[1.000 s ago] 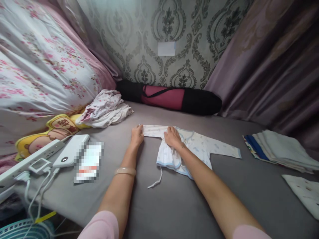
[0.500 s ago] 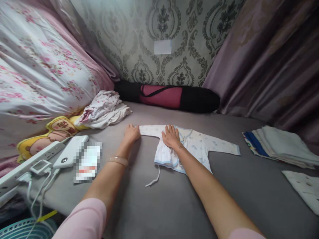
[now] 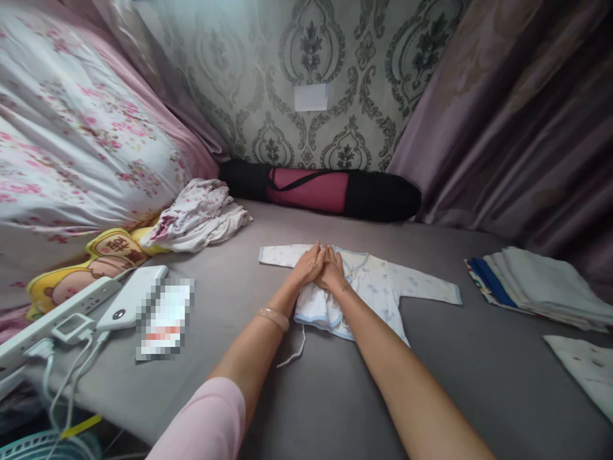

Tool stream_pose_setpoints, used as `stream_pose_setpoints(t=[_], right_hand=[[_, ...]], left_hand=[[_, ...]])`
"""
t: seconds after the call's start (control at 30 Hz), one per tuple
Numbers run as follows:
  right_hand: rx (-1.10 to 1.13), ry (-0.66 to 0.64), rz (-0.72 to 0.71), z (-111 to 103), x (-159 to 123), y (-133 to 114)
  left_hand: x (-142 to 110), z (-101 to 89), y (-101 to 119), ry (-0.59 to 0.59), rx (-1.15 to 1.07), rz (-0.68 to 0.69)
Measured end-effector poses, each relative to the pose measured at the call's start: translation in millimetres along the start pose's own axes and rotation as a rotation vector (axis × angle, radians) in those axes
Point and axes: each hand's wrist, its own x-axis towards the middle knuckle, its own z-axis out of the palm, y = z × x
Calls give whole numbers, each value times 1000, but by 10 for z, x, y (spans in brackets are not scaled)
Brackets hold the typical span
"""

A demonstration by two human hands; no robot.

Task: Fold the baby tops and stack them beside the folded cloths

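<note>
Presently, the small shirt (image 3: 378, 281) lies spread on the grey bed (image 3: 306, 409), its two sleeves reaching out to the sides and one white tie (image 3: 301, 351) hanging loose from the lower edge. The left hand (image 3: 309, 263) and the right hand (image 3: 330, 269) rest together near its left shoulder, touching each other. In both, the grip looks relaxed, with fingers stretched along the cloth and nothing visibly pinched. The step in hand seems to be smoothing the fabric. To my judgement, a next move calls for light, even pressure, because the front beneath the hands looks somewhat wrinkled.
</note>
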Motion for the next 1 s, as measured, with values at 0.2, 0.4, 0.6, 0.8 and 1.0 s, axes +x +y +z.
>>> stream_pose_setpoints(t=[0.2,0.4,0.6,0.8,1.0], right_hand=[[40,74,13,43,21,-17],[80,138,36,79,31,-38],[87,135,30,73,28,-28],[123,136,35,86,16,-41],[372,-77,27,-252,63,95]], left_hand=[[-101,-161,-287,-7,218,38],[-247,-437,-663,39,599,-8],[-354,-806,-928,2,646,-103],[-383,-878,-950,-53,661,-124],[-446,-837,-703,116,727,-115]])
